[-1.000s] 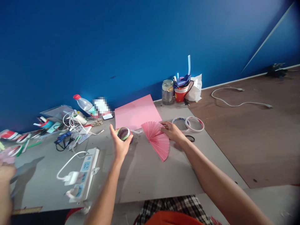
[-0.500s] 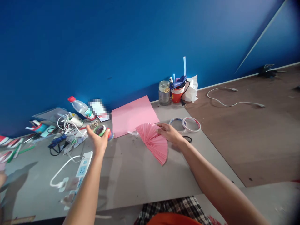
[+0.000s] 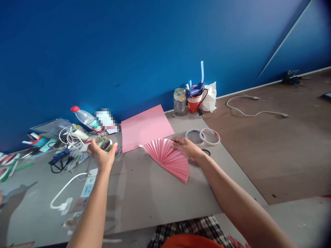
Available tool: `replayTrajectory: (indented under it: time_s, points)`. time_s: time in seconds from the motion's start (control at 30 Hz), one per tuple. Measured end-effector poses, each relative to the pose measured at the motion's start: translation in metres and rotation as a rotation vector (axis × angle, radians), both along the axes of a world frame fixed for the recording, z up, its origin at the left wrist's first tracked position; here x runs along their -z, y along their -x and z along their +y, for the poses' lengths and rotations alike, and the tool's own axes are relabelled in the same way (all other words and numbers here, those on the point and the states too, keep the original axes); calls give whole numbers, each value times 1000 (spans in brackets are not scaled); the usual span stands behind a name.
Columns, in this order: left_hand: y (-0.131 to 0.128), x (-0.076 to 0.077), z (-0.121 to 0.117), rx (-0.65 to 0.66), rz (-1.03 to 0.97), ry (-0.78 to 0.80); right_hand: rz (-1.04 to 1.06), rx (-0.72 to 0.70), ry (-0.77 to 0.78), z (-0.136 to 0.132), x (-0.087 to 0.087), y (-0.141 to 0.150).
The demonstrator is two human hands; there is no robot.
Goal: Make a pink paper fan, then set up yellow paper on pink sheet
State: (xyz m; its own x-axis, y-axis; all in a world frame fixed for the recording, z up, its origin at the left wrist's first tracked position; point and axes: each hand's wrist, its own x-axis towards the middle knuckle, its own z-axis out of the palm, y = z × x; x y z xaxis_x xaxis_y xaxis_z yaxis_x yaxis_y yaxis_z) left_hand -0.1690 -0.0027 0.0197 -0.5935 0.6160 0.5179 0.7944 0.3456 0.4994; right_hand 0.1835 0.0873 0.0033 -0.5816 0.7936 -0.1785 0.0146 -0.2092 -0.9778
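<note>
On the grey table lies a pleated pink paper fan (image 3: 168, 160), spread out. My right hand (image 3: 184, 147) pinches its upper right pleats between thumb and fingers. My left hand (image 3: 103, 156) is curled around a roll of tape (image 3: 105, 145) with a green rim, thumb on the right side and fingers on the left. A purplish round thing (image 3: 118, 150) shows just past the thumb. Behind the fan lies a flat sheet of pink paper (image 3: 146, 127).
Right of the fan are two clear rings (image 3: 210, 137) and a black band. A glass jar (image 3: 179, 101) and a red cup (image 3: 194, 102) stand by the blue wall. Leftward are a bottle (image 3: 86, 119), tangled cables and a power strip (image 3: 89, 184). A white cable (image 3: 256, 112) lies right.
The fan has spread wider, its left pleats raised and its lower right edge shifted right. My left hand stays around the tape, with more of its fingers showing. The view has shifted slightly.
</note>
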Motion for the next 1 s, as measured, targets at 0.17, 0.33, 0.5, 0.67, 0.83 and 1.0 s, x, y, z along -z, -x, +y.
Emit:
replayTrajectory:
  time_s: [0.17, 0.33, 0.5, 0.67, 0.83, 1.0]
  points:
    - [-44, -18, -16, 45, 200, -180, -18, -27, 7, 1, 1, -1]
    - [-110, -9, -41, 368, -284, -220, -12, -49, -18, 3, 1, -4]
    - [-142, 11, -41, 455, -903, 40, -99, -55, -93, 4, -2, -6]
    - [-150, 9, -29, 566, -1077, 243, -189, -163, -227, 5, -4, -6]
    - [-150, 20, -27, 502, -1120, 193, -113, -49, -269, 8, 3, -5]
    - [-135, 30, -23, 424, -1250, -89, -82, 31, -267, 13, 14, -5]
